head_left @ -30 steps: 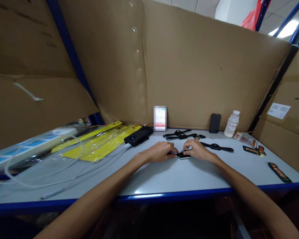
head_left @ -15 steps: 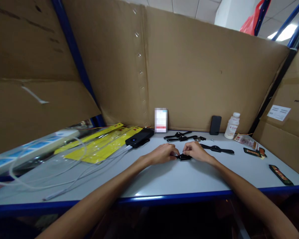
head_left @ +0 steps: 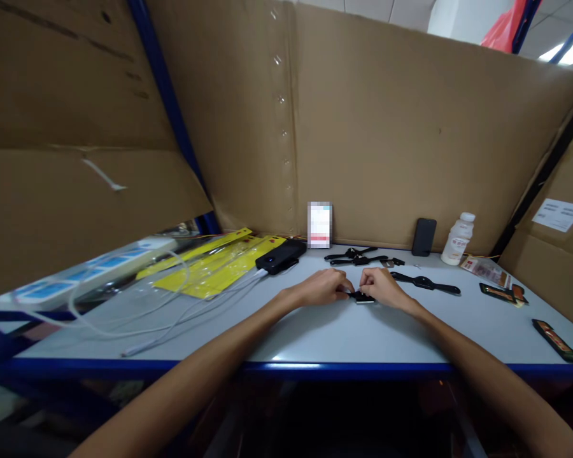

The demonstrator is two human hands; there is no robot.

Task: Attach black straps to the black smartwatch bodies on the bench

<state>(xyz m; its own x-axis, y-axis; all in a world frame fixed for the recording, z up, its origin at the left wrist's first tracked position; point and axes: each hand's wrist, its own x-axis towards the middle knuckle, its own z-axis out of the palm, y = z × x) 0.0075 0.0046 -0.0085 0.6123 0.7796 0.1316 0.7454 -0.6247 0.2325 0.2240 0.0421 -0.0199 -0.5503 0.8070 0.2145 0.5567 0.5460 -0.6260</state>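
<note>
Both hands work at one black spokeshave [head_left: 364,299] on the grey tabletop, and its pale lower edge faces me. My left hand [head_left: 325,286] has its fingers closed around the left end of the tool, mostly hiding that handle. At the body, my right hand [head_left: 382,287] pinches with thumb and forefinger; whether a small part sits between those fingertips is hidden. Just right of my right hand lies a black spokeshave body [head_left: 424,283] with two handles. Behind my hands are more black spokeshaves [head_left: 358,259] and a small metal blade piece [head_left: 386,261].
A phone with a lit screen [head_left: 319,226] and a dark phone [head_left: 424,236] lean at the cardboard wall [head_left: 363,127], near a white bottle [head_left: 458,238]. Yellow packages [head_left: 195,280], a black power bank [head_left: 279,256], white cables [head_left: 167,331] and a power strip [head_left: 90,270] lie left. Dark packets [head_left: 557,340] lie right.
The view has shifted so that everything sits further right. Both hands stay at the spokeshave, and its lower edge now shows brighter.
</note>
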